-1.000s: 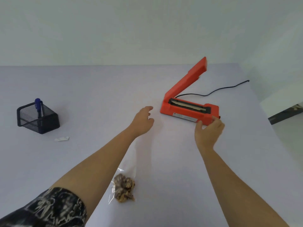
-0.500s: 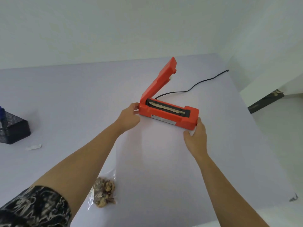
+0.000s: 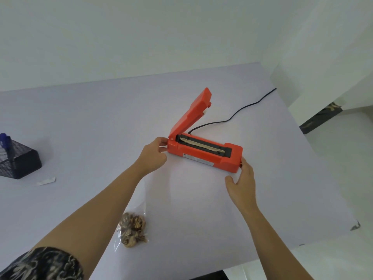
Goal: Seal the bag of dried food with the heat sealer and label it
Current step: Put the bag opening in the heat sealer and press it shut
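Observation:
The orange heat sealer (image 3: 203, 156) lies mid-table with its lid (image 3: 191, 114) raised, the sealing strip exposed. My left hand (image 3: 153, 156) pinches the sealer's hinge end with thumb and curled fingers. My right hand (image 3: 242, 182) touches the opposite end with its fingertips, thumb spread away from the body. A clear bag of brown dried food (image 3: 133, 229) lies flat near the front edge, beside my left forearm, its mouth pointing towards the sealer. A small white label slip (image 3: 46, 181) lies at the left.
A black mesh pen holder (image 3: 18, 160) with a blue pen (image 3: 5, 138) stands at the far left. The sealer's black cord (image 3: 232, 116) runs back right to the table edge. The lilac table (image 3: 201, 219) ends close on the right and front.
My left hand reached across from mid-table and took hold of the sealer's hinge end. My right hand stayed at the other end, and its thumb has come off the body.

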`<state>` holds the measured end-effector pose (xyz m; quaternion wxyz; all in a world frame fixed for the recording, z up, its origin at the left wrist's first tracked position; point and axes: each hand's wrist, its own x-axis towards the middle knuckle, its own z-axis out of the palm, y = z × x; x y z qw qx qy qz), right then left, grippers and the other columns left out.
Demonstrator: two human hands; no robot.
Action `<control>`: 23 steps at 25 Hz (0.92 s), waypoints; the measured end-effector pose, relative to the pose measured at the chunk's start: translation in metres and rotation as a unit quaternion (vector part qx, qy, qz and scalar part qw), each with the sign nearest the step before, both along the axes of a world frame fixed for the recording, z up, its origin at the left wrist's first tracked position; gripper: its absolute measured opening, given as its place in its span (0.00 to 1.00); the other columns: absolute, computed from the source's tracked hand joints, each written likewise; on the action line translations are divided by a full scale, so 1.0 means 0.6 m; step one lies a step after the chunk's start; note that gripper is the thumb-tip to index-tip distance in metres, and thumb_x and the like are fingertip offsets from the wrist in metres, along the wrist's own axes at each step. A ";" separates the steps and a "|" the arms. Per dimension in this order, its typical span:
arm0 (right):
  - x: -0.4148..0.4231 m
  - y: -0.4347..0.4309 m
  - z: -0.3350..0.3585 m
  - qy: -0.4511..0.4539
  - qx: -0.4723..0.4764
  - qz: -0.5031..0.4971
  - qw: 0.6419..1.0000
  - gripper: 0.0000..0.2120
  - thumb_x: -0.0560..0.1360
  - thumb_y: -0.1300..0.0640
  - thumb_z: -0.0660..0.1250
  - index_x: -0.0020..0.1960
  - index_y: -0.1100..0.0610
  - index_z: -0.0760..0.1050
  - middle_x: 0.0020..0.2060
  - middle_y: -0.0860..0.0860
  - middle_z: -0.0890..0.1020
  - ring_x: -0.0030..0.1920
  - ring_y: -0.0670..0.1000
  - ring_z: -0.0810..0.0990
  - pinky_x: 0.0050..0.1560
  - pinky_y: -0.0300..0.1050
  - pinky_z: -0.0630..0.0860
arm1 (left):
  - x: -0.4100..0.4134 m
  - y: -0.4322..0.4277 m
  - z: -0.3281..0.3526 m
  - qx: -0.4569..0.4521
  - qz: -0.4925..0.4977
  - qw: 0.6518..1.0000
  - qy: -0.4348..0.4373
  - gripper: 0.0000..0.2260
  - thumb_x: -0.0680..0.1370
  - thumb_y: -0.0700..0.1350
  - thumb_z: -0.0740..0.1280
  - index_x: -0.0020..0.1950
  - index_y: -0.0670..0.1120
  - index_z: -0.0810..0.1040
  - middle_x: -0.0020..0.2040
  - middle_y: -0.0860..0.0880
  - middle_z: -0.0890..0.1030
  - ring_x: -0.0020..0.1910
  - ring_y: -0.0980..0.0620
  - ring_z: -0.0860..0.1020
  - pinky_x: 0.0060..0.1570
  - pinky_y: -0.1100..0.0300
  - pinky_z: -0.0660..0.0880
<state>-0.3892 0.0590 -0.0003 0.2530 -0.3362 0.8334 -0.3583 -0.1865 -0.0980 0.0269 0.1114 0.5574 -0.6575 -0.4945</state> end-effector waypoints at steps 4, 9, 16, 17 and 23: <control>0.040 0.008 0.008 0.081 -0.093 -0.029 0.992 0.27 0.70 0.67 0.67 0.67 0.60 0.64 0.61 0.54 0.69 0.62 0.52 0.70 0.62 0.43 0.66 | 0.032 0.013 0.012 -0.033 0.036 0.999 0.015 0.25 0.72 0.29 0.57 0.69 0.44 0.67 0.66 0.48 0.73 0.58 0.54 0.73 0.55 0.61 0.70; 0.157 -0.005 -0.021 0.064 -0.090 0.214 0.971 0.15 0.74 0.64 0.64 0.60 0.57 0.73 0.53 0.47 0.74 0.57 0.45 0.73 0.62 0.45 0.72 | 0.160 0.067 -0.006 -0.075 0.173 0.981 -0.039 0.18 0.75 0.34 0.62 0.65 0.41 0.72 0.60 0.46 0.78 0.53 0.54 0.75 0.57 0.63 0.69; 0.255 -0.106 -0.049 0.105 -0.022 0.459 0.882 0.19 0.79 0.56 0.59 0.70 0.56 0.66 0.69 0.51 0.70 0.68 0.50 0.66 0.69 0.40 0.60 | 0.243 0.126 -0.066 -0.033 0.236 0.960 -0.146 0.18 0.76 0.43 0.66 0.64 0.38 0.71 0.57 0.41 0.77 0.55 0.46 0.75 0.54 0.59 0.69; 0.260 -0.119 -0.053 0.120 -0.017 0.478 0.870 0.20 0.79 0.56 0.59 0.70 0.56 0.65 0.70 0.51 0.68 0.69 0.50 0.65 0.69 0.40 0.59 | 0.242 0.131 -0.072 -0.019 0.236 0.957 -0.165 0.19 0.76 0.46 0.66 0.64 0.38 0.71 0.58 0.40 0.76 0.56 0.45 0.75 0.56 0.57 0.69; 0.262 -0.136 -0.076 0.170 0.032 0.527 0.832 0.22 0.78 0.56 0.61 0.71 0.59 0.64 0.71 0.53 0.66 0.71 0.52 0.64 0.70 0.44 0.59 | 0.221 0.141 -0.082 0.072 0.312 0.937 -0.140 0.20 0.74 0.50 0.68 0.61 0.41 0.69 0.53 0.43 0.78 0.52 0.43 0.77 0.51 0.53 0.73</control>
